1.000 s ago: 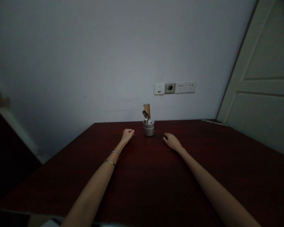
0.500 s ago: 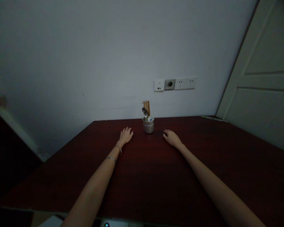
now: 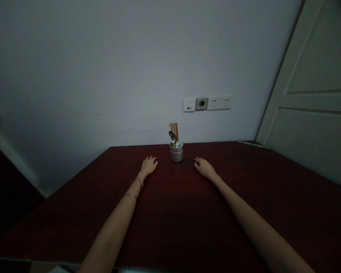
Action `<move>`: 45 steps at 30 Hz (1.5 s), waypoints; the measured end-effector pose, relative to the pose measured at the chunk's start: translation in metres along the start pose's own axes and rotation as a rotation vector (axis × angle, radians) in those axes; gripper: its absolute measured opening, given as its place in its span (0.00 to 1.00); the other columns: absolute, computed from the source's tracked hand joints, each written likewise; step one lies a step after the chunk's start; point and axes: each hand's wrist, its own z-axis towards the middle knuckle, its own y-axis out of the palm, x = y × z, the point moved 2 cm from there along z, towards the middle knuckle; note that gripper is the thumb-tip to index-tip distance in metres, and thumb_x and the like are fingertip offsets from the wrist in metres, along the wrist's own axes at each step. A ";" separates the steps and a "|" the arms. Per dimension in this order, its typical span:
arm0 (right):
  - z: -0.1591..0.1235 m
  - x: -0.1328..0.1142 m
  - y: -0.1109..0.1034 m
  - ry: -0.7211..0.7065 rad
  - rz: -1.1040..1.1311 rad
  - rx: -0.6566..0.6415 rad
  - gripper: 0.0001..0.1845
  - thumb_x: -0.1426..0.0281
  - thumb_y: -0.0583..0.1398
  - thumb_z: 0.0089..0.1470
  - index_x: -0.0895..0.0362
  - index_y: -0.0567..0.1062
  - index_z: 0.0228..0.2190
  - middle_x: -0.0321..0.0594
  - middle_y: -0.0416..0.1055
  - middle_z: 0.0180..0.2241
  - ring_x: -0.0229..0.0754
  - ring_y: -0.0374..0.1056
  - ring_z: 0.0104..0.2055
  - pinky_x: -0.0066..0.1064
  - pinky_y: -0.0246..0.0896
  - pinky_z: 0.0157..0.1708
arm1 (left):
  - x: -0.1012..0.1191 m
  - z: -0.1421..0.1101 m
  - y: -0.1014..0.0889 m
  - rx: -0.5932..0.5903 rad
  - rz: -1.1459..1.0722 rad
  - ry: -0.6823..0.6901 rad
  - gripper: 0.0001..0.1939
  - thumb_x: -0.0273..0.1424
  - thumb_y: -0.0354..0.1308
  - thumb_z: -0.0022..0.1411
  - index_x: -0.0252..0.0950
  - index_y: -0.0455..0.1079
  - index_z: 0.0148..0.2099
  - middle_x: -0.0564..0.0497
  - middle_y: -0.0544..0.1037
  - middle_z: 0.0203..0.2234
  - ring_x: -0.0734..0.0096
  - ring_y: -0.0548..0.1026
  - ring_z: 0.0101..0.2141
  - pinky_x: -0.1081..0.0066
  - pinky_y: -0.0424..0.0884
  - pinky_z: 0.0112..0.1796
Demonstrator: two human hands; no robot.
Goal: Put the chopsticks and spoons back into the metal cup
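Observation:
A small grey utensil cup (image 3: 176,154) stands near the far edge of a dark red-brown table (image 3: 187,212). Wooden chopsticks (image 3: 174,131), metal spoons and a white spoon stick out of it. My left hand (image 3: 148,166) lies flat on the table to the left of the cup, fingers stretched out, holding nothing; two bracelets circle that wrist. My right hand (image 3: 204,168) rests palm down to the right of the cup, fingers loosely extended and empty. Neither hand touches the cup.
A pale wall rises behind the table with a row of sockets (image 3: 207,103) above the cup. A white panelled door (image 3: 315,110) stands at the right. Dark furniture (image 3: 5,189) sits at the left.
My left hand went from loosely curled to flat on the table. The view shifted slightly; the cup and right hand stayed put.

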 end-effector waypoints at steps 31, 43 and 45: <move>-0.003 -0.003 -0.006 0.003 0.048 0.025 0.22 0.68 0.49 0.53 0.64 0.69 0.47 0.51 0.63 0.51 0.44 0.56 0.55 0.33 0.49 0.53 | 0.016 0.005 -0.007 0.053 -0.250 0.084 0.38 0.50 0.49 0.53 0.27 0.53 0.58 0.35 0.57 0.55 0.53 0.54 0.56 0.63 0.48 0.53; -0.003 -0.003 -0.008 0.001 0.054 0.037 0.22 0.68 0.48 0.53 0.63 0.70 0.46 0.48 0.63 0.51 0.43 0.56 0.55 0.32 0.49 0.53 | 0.084 0.050 0.000 0.038 -1.291 -0.025 0.47 0.37 0.66 0.42 0.34 0.46 0.60 0.35 0.58 0.55 0.59 0.61 0.53 0.63 0.57 0.51; -0.003 -0.003 -0.007 0.002 0.055 0.041 0.22 0.68 0.48 0.53 0.63 0.70 0.46 0.49 0.63 0.51 0.43 0.56 0.55 0.33 0.50 0.53 | 0.090 0.050 -0.001 0.032 -1.331 -0.003 0.45 0.34 0.67 0.41 0.35 0.49 0.59 0.37 0.60 0.54 0.60 0.63 0.51 0.63 0.58 0.51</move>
